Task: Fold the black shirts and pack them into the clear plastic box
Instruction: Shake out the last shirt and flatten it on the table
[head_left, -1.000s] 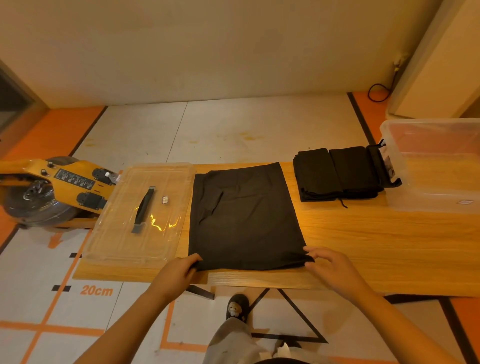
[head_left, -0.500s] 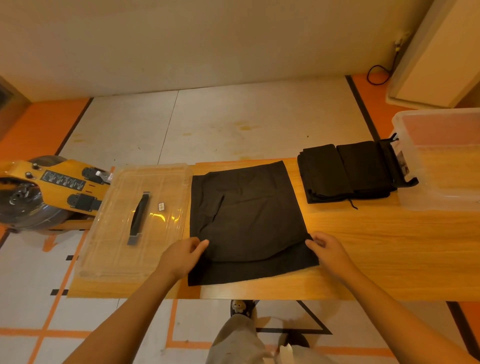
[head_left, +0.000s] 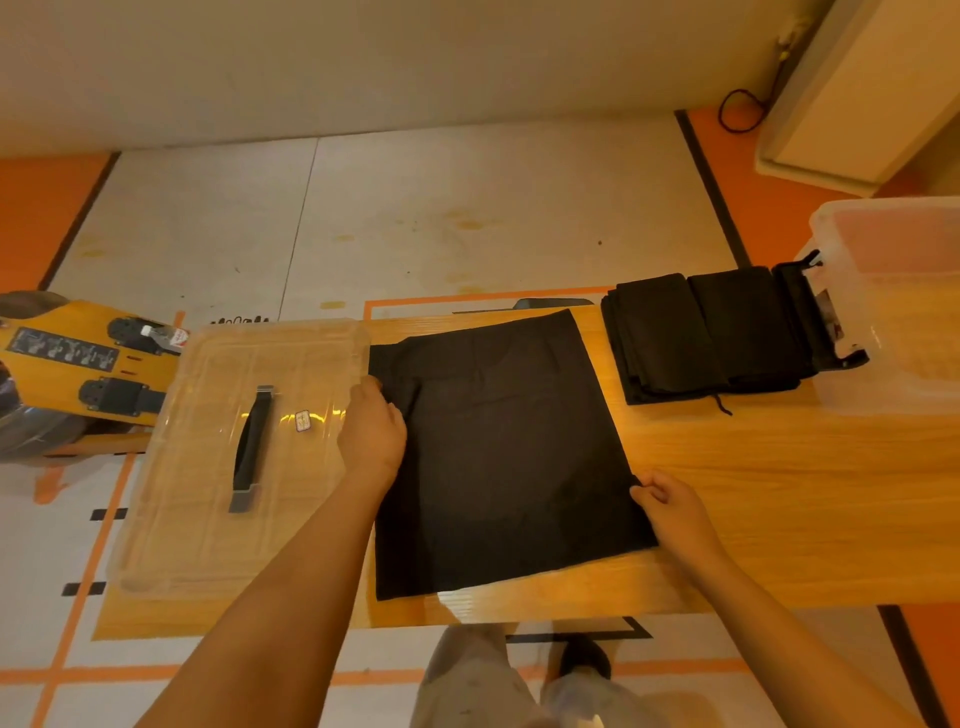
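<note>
A black shirt (head_left: 509, 447) lies spread flat on the middle of the wooden table (head_left: 779, 493). My left hand (head_left: 371, 431) is at the shirt's left edge near the far corner, fingers curled on the cloth. My right hand (head_left: 670, 506) pinches the shirt's right edge near the front corner. A stack of folded black shirts (head_left: 701, 332) sits at the back right of the table. Just right of the stack stands the clear plastic box (head_left: 893, 312), open and touching it.
The box's clear lid (head_left: 234, 452), with a black handle, lies on the table's left end beside my left hand. A yellow machine (head_left: 78, 358) stands on the floor past the left end. My legs and shoes show below the table's front edge.
Both hands left the shirt's near corners. My left hand moved far up the left edge; my right hand moved a little up the right edge. The raised near hem now lies flat.
</note>
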